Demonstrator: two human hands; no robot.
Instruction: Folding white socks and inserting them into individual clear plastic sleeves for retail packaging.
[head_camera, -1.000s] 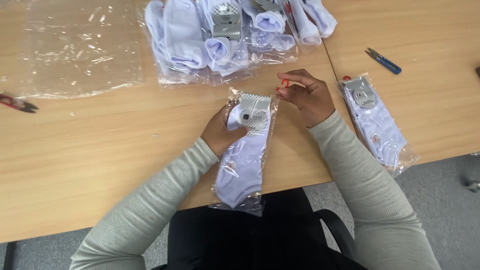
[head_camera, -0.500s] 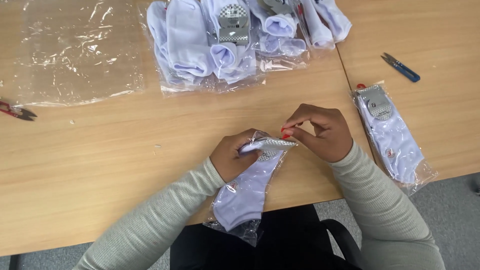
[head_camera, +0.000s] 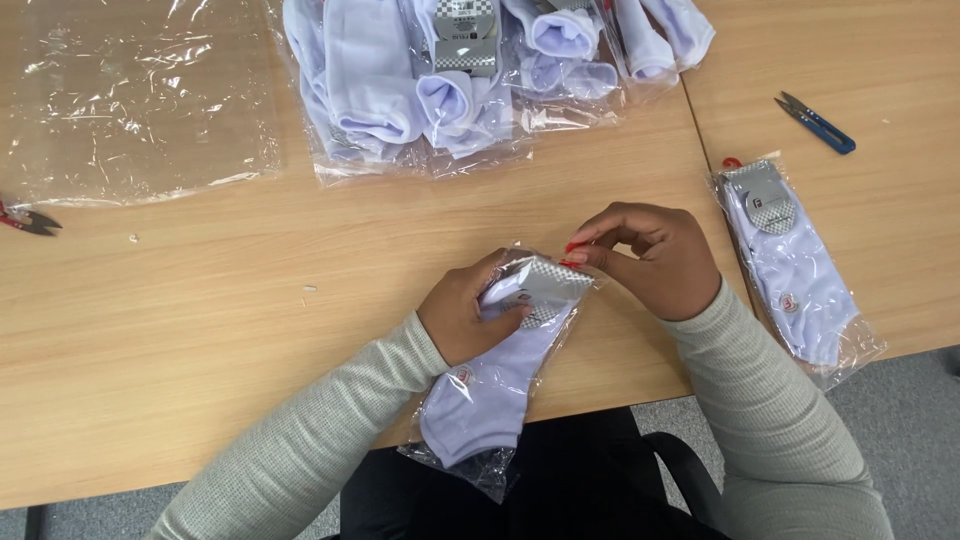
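Your left hand (head_camera: 462, 318) grips the bagged pair of white socks (head_camera: 495, 375) by its top, and your right hand (head_camera: 655, 260) pinches the bag's upper corner at the checkered card (head_camera: 545, 282). Since half a second ago the card has tilted up to face you. The pack overhangs the table edge (head_camera: 200, 450); a second pack (head_camera: 795, 270) lies well right.

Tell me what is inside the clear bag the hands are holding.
The clear bag holds a pale lilac sock with a grey checked card band near its top. The left hand covers part of the sock; whether a second sock lies behind cannot be seen.
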